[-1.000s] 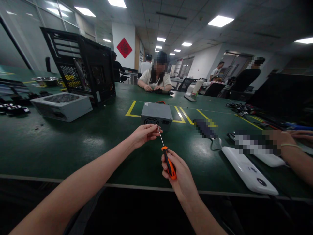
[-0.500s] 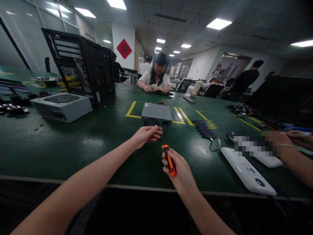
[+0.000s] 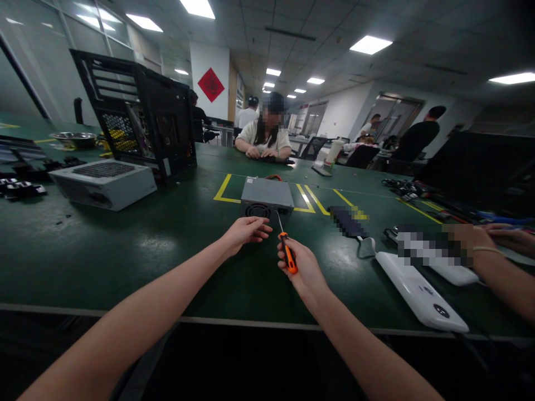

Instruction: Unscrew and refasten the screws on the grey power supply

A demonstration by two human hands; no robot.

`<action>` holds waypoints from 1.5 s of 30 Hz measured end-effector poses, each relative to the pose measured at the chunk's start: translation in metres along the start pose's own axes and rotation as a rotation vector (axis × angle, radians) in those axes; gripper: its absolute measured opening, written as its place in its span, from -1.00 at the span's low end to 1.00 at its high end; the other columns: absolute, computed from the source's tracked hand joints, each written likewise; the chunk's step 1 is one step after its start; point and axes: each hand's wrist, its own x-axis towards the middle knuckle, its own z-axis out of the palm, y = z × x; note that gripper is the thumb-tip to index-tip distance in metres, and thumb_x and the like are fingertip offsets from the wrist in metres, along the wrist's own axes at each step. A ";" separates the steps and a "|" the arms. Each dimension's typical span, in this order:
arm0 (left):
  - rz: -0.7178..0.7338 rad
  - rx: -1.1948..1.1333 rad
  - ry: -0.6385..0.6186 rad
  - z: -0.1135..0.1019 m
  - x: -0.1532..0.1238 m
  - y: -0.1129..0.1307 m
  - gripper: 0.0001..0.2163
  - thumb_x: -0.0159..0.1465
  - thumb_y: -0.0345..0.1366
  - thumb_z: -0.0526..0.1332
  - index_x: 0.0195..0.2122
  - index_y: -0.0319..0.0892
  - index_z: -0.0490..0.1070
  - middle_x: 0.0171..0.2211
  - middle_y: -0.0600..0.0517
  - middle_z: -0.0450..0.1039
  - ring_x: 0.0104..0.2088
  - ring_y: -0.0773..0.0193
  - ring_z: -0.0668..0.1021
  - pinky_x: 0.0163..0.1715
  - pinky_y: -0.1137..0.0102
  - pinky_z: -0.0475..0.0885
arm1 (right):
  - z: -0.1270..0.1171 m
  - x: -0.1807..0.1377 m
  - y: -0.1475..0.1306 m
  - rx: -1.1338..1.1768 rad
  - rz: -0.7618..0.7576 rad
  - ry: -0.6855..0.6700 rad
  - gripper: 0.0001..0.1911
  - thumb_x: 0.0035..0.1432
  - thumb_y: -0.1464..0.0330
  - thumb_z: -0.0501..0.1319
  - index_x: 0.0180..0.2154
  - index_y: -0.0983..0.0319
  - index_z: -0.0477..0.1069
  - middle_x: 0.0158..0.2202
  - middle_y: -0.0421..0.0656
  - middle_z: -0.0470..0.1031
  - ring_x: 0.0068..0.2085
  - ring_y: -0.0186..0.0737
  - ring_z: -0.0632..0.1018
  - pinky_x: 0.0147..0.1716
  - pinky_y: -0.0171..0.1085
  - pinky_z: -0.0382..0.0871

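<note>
An orange-and-black screwdriver (image 3: 289, 255) is gripped by its handle in my right hand (image 3: 304, 264). Its thin shaft points up and away, and the tip appears in front of the lower right of a grey computer power supply (image 3: 267, 191); whether they touch I cannot tell. The power supply's fan and socket face me. Just left of the shaft, my left hand (image 3: 246, 233) hovers before the fan, fingers stretched loosely to the right, with nothing visible in them.
A black computer case (image 3: 146, 117) stands at the left behind a second power supply (image 3: 104, 181). White power banks (image 3: 422, 292) and a phone (image 3: 348, 220) lie to the right, near another person's arm (image 3: 501, 273). Someone sits across the table (image 3: 188, 267).
My right hand has moved forward with the screwdriver, its tip now up by the power supply. The tip has come away from my left hand's fingers, which have shifted slightly left.
</note>
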 end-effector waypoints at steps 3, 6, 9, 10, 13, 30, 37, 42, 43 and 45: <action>0.004 -0.012 0.007 0.000 0.000 0.000 -0.80 0.24 -0.34 0.13 -0.14 -0.28 0.41 -0.26 -0.12 0.50 -0.46 0.41 0.51 -0.51 0.55 0.39 | 0.000 0.000 0.001 -0.004 0.004 0.011 -0.92 -0.06 0.40 0.22 -0.42 0.26 0.37 -0.56 -0.26 0.37 -0.58 -0.46 0.35 -0.69 -0.48 0.17; 0.009 -0.026 0.003 0.000 -0.001 0.000 -0.81 0.24 -0.35 0.14 -0.15 -0.29 0.41 -0.28 -0.12 0.50 -0.47 0.41 0.51 -0.51 0.54 0.38 | 0.000 0.001 0.002 -0.013 0.007 0.030 -0.93 -0.07 0.41 0.22 -0.44 0.26 0.37 -0.56 -0.26 0.37 -0.58 -0.45 0.35 -0.69 -0.48 0.17; 0.007 -0.024 0.000 0.000 -0.002 0.001 -0.81 0.24 -0.36 0.13 -0.15 -0.28 0.41 -0.28 -0.12 0.50 -0.46 0.40 0.51 -0.50 0.53 0.39 | 0.000 0.002 0.002 -0.015 0.001 0.034 -0.91 -0.09 0.39 0.24 -0.45 0.26 0.37 -0.56 -0.26 0.37 -0.58 -0.46 0.35 -0.68 -0.48 0.17; 0.005 -0.019 0.001 0.000 -0.002 0.002 -0.81 0.25 -0.36 0.12 -0.15 -0.28 0.41 -0.28 -0.11 0.50 -0.46 0.40 0.51 -0.50 0.53 0.39 | 0.000 0.003 0.003 -0.014 -0.001 0.033 -0.91 -0.09 0.39 0.24 -0.45 0.25 0.37 -0.56 -0.26 0.37 -0.58 -0.46 0.35 -0.68 -0.47 0.17; 0.003 -0.008 0.006 0.000 -0.001 0.002 -0.82 0.25 -0.37 0.11 -0.15 -0.27 0.40 -0.28 -0.10 0.50 -0.46 0.40 0.51 -0.50 0.54 0.38 | 0.000 0.004 0.003 -0.016 -0.004 0.028 -0.90 -0.09 0.38 0.24 -0.44 0.25 0.38 -0.56 -0.26 0.37 -0.58 -0.46 0.35 -0.68 -0.47 0.17; 0.634 0.811 0.242 -0.001 0.017 0.004 -0.80 0.25 -0.35 0.04 -0.15 -0.18 0.37 -0.24 -0.06 0.44 -0.24 0.22 0.47 -0.23 0.32 0.38 | 0.005 0.006 -0.005 -0.068 0.031 0.048 -0.88 -0.03 0.53 0.22 -0.45 0.27 0.28 -0.57 -0.28 0.32 -0.56 -0.47 0.37 -0.69 -0.52 0.22; 1.098 1.396 0.303 -0.002 0.041 0.011 -0.74 0.24 -0.40 0.06 -0.04 -0.15 0.33 -0.06 -0.06 0.33 -0.01 0.13 0.31 0.02 0.22 0.21 | 0.001 0.011 -0.009 -0.089 0.158 -0.007 -0.83 0.19 0.45 -0.01 -0.36 0.33 0.31 -0.57 -0.19 0.35 -0.62 -0.44 0.36 -0.74 -0.48 0.17; 1.170 1.536 0.267 0.001 0.048 0.001 -0.75 0.23 -0.34 0.11 -0.05 -0.07 0.35 -0.02 -0.07 0.31 -0.01 0.10 0.31 -0.04 0.18 0.22 | -0.001 0.006 -0.010 -0.052 0.010 0.048 -0.78 -0.02 0.58 0.16 -0.35 0.24 0.17 -0.50 -0.29 0.31 -0.56 -0.50 0.38 -0.72 -0.55 0.11; 1.188 1.567 0.269 0.002 0.049 0.000 -0.78 0.23 -0.32 0.12 -0.09 -0.05 0.37 0.00 -0.06 0.30 0.00 0.07 0.30 -0.04 0.15 0.20 | 0.000 0.005 -0.010 -0.060 -0.025 0.056 -0.75 -0.04 0.59 0.17 -0.34 0.23 0.15 -0.48 -0.30 0.31 -0.53 -0.50 0.39 -0.69 -0.54 0.15; 1.207 1.599 0.282 0.004 0.050 -0.001 -0.84 0.24 -0.28 0.12 -0.17 -0.03 0.41 0.01 -0.04 0.31 0.01 0.06 0.30 -0.06 0.12 0.18 | 0.000 0.004 -0.010 -0.105 -0.085 0.052 -0.75 -0.03 0.56 0.17 -0.34 0.22 0.13 -0.44 -0.28 0.31 -0.49 -0.48 0.42 -0.62 -0.52 0.25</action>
